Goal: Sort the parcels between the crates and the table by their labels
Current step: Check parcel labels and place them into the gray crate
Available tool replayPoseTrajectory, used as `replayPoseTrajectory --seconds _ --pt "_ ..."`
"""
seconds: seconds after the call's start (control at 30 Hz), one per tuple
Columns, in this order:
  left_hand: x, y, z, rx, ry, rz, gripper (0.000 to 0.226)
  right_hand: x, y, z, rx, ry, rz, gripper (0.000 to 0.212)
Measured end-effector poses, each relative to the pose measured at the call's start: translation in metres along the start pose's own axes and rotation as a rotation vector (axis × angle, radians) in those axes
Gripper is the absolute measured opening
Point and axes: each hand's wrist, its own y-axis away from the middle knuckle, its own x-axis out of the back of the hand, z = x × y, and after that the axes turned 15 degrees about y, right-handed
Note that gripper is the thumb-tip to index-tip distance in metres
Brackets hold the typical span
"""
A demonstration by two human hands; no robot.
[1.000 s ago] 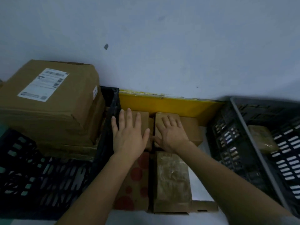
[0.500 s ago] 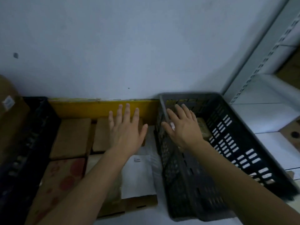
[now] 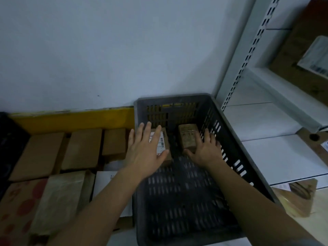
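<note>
parcels, two, lying side by side at the far end of the grey crate (image 3: 230, 139): labelled parcel (image 3: 164, 144) on the left, tape-wrapped parcel (image 3: 188, 137) on the right. left hand (image 3: 145, 153) is spreading flat, fingers straight, over the labelled parcel. right hand (image 3: 205, 153) is curling around the near end of the tape-wrapped parcel. brown cartons (image 3: 81, 148) are lying left of the crate against a yellow board (image 3: 71, 119). white shelving (image 3: 266, 112) is standing to the right.

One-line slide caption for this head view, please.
Both hands reach into the grey crate: left hand over the labelled parcel, right hand on the taped parcel.
</note>
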Motion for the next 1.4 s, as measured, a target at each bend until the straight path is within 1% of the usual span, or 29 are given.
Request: replayPoseTrajectory --seconds 0.13,0.2,0.33,0.43,0.67,0.77,0.83,1.0,1.1,1.2,1.3,1.4 --pt "-0.016 -0.009 -0.010 0.005 -0.049 -0.047 0.092 -0.024 -0.020 -0.005 -0.022 0.005 -0.068 0.112" --pt "-0.019 -0.011 -0.012 0.027 -0.053 -0.039 0.092 -0.033 -0.033 -0.010 -0.010 0.013 -0.111 0.113" --pt "-0.019 -0.008 -0.010 0.011 -0.081 -0.014 0.089 -0.054 -0.063 -0.020 -0.017 -0.020 -0.153 0.116" --pt "-0.018 -0.006 -0.009 0.039 -0.072 -0.008 0.090 -0.069 -0.083 -0.026 -0.022 -0.059 -0.177 0.113" --pt "-0.017 -0.005 -0.006 0.062 -0.079 -0.005 0.090 -0.074 -0.110 -0.038 -0.106 -0.134 -0.196 0.109" --pt "-0.017 -0.006 -0.005 0.078 -0.090 -0.005 0.090 -0.070 -0.107 -0.039 -0.117 -0.113 -0.202 0.114" --pt "-0.016 -0.007 -0.004 0.085 -0.095 -0.021 0.091 -0.065 -0.100 -0.037 -0.109 -0.095 -0.196 0.114" --pt "-0.013 -0.008 -0.004 0.102 -0.053 -0.009 0.091 -0.032 -0.073 -0.023 -0.069 -0.094 -0.106 0.110" --pt "-0.012 -0.006 -0.004 0.117 0.025 0.055 0.086 -0.003 -0.054 -0.010 -0.019 -0.141 0.014 0.103" --pt "-0.009 -0.005 -0.004 0.154 0.136 0.105 0.080 0.035 -0.033 -0.004 0.011 -0.248 0.146 0.097" --pt "-0.001 0.000 -0.008 0.194 0.217 0.152 0.077 0.075 -0.012 -0.007 0.038 -0.334 0.252 0.102" --pt "0.012 0.012 -0.019 0.222 0.212 0.196 0.078 0.107 0.012 -0.018 0.074 -0.386 0.323 0.104"
